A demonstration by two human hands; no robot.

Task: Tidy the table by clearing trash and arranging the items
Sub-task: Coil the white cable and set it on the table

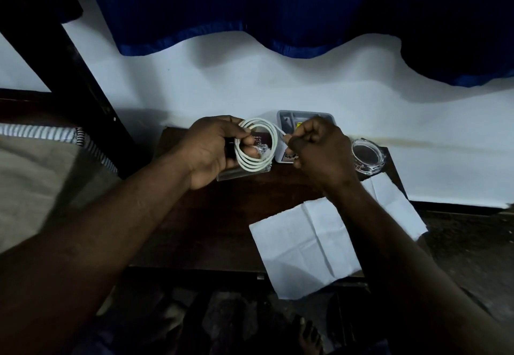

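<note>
A white cable [257,157] is wound into a coil of several loops above a small dark wooden table [219,226]. My left hand [214,148] grips the coil at its left side, thumb on top. My right hand [319,151] pinches the cable's free end just right of the coil, fingers curled. Under the coil lies a dark booklet with a clear plastic piece [236,173], partly hidden by my left hand. A grey tray-like box [289,120] stands behind my hands at the back of the table. A creased white paper sheet [308,246] lies on the table's front right, overhanging the edge.
A glass ashtray [367,157] sits at the table's right back corner. A white wall with a blue curtain [250,6] rises behind. A bed with a striped and beige cover [41,173] lies to the left, beside a dark wooden post. Bare feet show on the floor below.
</note>
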